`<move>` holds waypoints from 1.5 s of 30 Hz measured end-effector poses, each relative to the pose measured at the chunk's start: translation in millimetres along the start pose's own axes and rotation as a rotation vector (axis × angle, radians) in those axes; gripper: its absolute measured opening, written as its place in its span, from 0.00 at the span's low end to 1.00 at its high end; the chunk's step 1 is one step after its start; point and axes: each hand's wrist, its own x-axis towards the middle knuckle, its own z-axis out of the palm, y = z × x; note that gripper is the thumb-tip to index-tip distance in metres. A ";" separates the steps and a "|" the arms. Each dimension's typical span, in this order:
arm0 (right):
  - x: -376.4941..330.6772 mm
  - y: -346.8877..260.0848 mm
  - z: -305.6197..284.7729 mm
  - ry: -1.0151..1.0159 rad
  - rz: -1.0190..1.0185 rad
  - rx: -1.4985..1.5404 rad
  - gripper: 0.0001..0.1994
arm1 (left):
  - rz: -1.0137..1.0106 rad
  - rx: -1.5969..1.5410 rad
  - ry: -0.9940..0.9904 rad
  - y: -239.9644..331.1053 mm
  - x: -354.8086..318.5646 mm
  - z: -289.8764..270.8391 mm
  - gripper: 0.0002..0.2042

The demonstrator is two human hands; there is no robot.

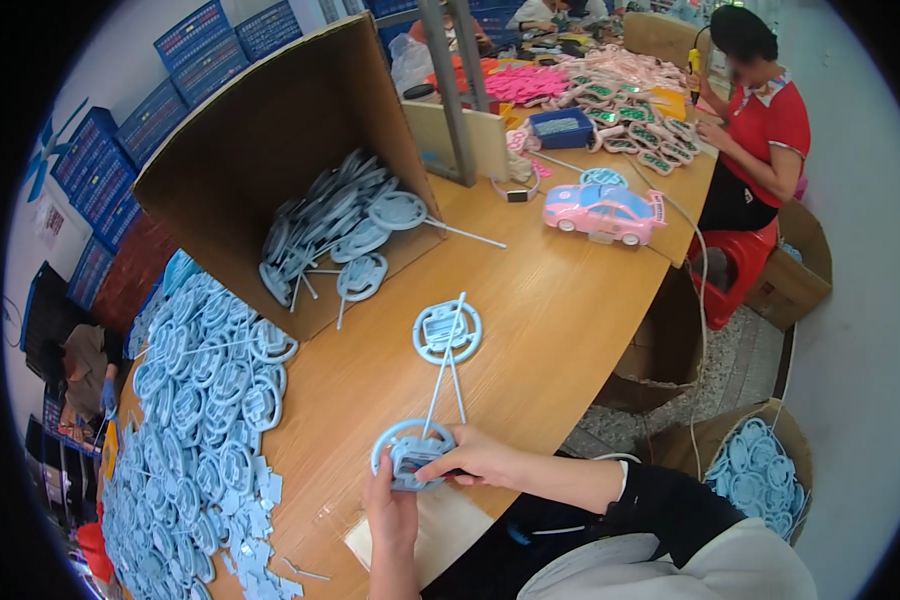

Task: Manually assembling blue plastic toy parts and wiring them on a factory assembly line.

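Near the table's front edge I hold a light-blue plastic toy steering wheel (407,436), with a thin white rod rising from its far side. My left hand (394,512) grips its near left rim. From the right, my right hand (482,457) closes on it, with fingers at the centre; something small and dark shows under them, too hidden to name. Just beyond lies a second blue steering wheel (447,333), flat on the table, and its white rods cross near the held one.
Left of my hands spreads a heap of blue wheel parts (185,440). A tipped cardboard box (260,120) holds more wheels with rods. A pink toy car (605,213) stands on the far right table, near a seated co-worker in red (770,130). A floor box (760,475) holds blue parts.
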 end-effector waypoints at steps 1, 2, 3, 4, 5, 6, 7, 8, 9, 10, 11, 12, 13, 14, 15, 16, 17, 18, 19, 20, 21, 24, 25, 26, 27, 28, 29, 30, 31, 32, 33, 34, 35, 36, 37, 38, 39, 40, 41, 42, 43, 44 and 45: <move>1.1 1.1 -0.5 -0.023 0.021 0.017 0.19 | -0.003 -0.005 -0.012 0.7 -1.3 2.5 0.16; 0.6 1.4 -1.3 -0.030 0.013 0.024 0.19 | 0.024 0.020 0.003 1.3 -2.4 4.9 0.16; -0.5 0.2 -2.8 -0.023 0.008 0.020 0.19 | 0.051 0.045 0.020 0.7 -2.3 6.6 0.17; -1.9 -0.8 -2.4 -0.037 0.008 0.040 0.19 | 0.051 0.042 0.015 0.0 -2.2 6.7 0.17; -3.3 -1.9 -2.2 -0.052 0.008 0.059 0.19 | 0.072 0.064 0.021 -0.8 -2.0 6.7 0.17; -4.5 -3.2 -2.4 -0.049 0.006 0.057 0.19 | 0.094 0.086 0.029 -1.4 -1.9 7.1 0.17; -5.1 -4.4 -2.6 -0.036 0.020 0.031 0.20 | 0.094 0.085 0.027 -1.7 -1.8 7.5 0.17; -5.7 -5.1 -2.6 -0.024 0.034 0.006 0.20 | 0.098 0.072 0.027 -1.9 -1.8 7.9 0.17; -5.9 -5.3 -1.5 -0.025 0.035 0.005 0.20 | 0.101 0.059 0.028 -2.0 -2.0 8.0 0.17; -5.1 -4.8 1.0 -0.006 0.028 -0.031 0.19 | 0.102 0.060 0.033 -1.4 -2.5 7.8 0.17; -4.0 -3.8 3.2 0.010 0.023 -0.066 0.19 | 0.103 0.053 0.022 -0.5 -2.7 7.9 0.17; -3.6 -3.7 3.3 0.001 0.029 -0.065 0.19 | 0.105 0.047 0.013 0.6 -2.9 7.9 0.17; -4.4 -5.9 2.7 0.009 0.034 -0.105 0.18 | 0.109 0.050 0.024 0.9 -1.8 8.9 0.17; -3.0 -5.4 6.3 -0.003 0.046 -0.145 0.18 | 0.089 0.036 0.021 1.1 -2.4 6.5 0.17; -3.6 -6.6 7.6 -0.035 0.061 -0.144 0.18 | 0.070 0.023 0.021 0.2 -2.2 3.6 0.16; -5.7 -9.1 7.2 -0.035 0.050 -0.155 0.17 | 0.067 -0.003 0.016 -2.9 -1.1 -0.7 0.15; -7.1 -11.8 4.9 -0.031 0.036 -0.166 0.17 | 0.035 -0.015 -0.013 -7.3 3.6 -2.9 0.15; -8.5 -13.4 3.3 -0.027 0.024 -0.165 0.17 | 0.003 -0.027 -0.041 -8.3 5.7 -3.8 0.14; -9.0 -14.2 0.1 -0.014 0.009 -0.161 0.16 | 0.016 -0.018 -0.012 -8.4 6.8 -0.9 0.14; -7.4 -12.6 1.0 -0.046 0.025 -0.157 0.16 | -0.008 -0.021 0.006 -7.6 6.4 0.1 0.14; -5.3 -10.6 2.7 -0.014 0.049 -0.171 0.16 | -0.033 -0.025 0.022 -5.0 5.1 -1.7 0.14; -3.8 -10.8 4.9 0.037 0.078 -0.172 0.17 | -0.048 -0.037 0.030 0.0 3.7 0.9 0.13; -3.3 -10.5 6.3 0.047 0.083 -0.155 0.17 | -0.046 -0.036 0.035 0.5 2.7 0.0 0.13; -2.6 -10.4 7.7 0.044 0.085 -0.154 0.17 | -0.043 -0.050 0.039 0.5 2.1 -0.8 0.14; -1.8 -10.4 9.0 0.044 0.088 -0.147 0.17 | -0.041 -0.065 0.042 0.5 1.7 -1.1 0.14; -1.4 -10.8 9.2 0.049 0.090 -0.141 0.17 | -0.043 -0.065 0.040 -0.2 1.9 -0.6 0.14; -2.1 -11.9 9.3 0.053 0.089 -0.140 0.17 | -0.036 -0.059 0.044 -1.1 2.2 0.2 0.14; -3.7 -13.5 9.5 0.057 0.093 -0.115 0.17 | -0.030 -0.053 0.045 -2.3 2.8 0.9 0.15; -5.8 -15.9 8.0 0.066 0.095 -0.090 0.17 | -0.036 -0.056 0.036 -4.1 3.9 1.7 0.15; -5.8 -15.9 6.1 0.079 0.089 -0.091 0.17 | -0.030 -0.063 0.022 -5.5 4.2 0.7 0.15; -4.3 -14.0 4.6 0.052 0.087 -0.060 0.17 | -0.026 -0.072 0.007 -6.9 4.4 -0.7 0.15; -5.0 -13.8 3.0 0.032 0.082 -0.032 0.17 | -0.038 -0.080 -0.014 -7.6 3.9 -0.3 0.15; -5.6 -15.1 2.5 0.061 0.071 -0.036 0.17 | -0.004 -0.067 0.017 -7.7 3.2 0.2 0.15; -4.8 -16.2 4.1 0.019 0.084 -0.018 0.18 | 0.028 -0.055 0.047 -7.6 2.8 0.4 0.15; -4.6 -16.5 5.2 -0.022 0.096 -0.002 0.19 | 0.012 -0.069 0.019 -6.5 2.0 -0.2 0.15; -3.7 -14.8 5.1 0.008 0.083 -0.007 0.19 | 0.015 -0.054 0.043 -3.9 1.5 -1.8 0.14; -2.1 -11.5 4.2 -0.001 0.078 -0.011 0.19 | 0.018 -0.039 0.068 -2.6 1.9 -2.9 0.13; 0.1 -6.7 5.6 -0.023 0.078 -0.016 0.19 | 0.010 -0.047 0.053 -0.9 0.4 -7.5 0.13; 0.2 -4.5 5.3 -0.003 0.069 -0.020 0.19 | -0.002 -0.041 0.086 -0.8 0.9 -10.1 0.13; 0.0 -2.6 4.9 0.023 0.075 -0.037 0.19 | -0.013 -0.033 0.120 -2.1 1.4 -9.7 0.12; 0.1 -1.9 5.0 0.041 0.082 -0.053 0.20 | -0.017 -0.036 0.108 -1.6 1.5 -8.0 0.12; -2.1 -3.4 4.9 0.050 0.083 -0.059 0.20 | -0.031 -0.034 0.120 -0.9 1.3 -6.2 0.12; -3.8 -4.9 4.0 0.056 0.077 -0.061 0.20 | -0.045 -0.031 0.134 -1.0 1.7 -4.4 0.12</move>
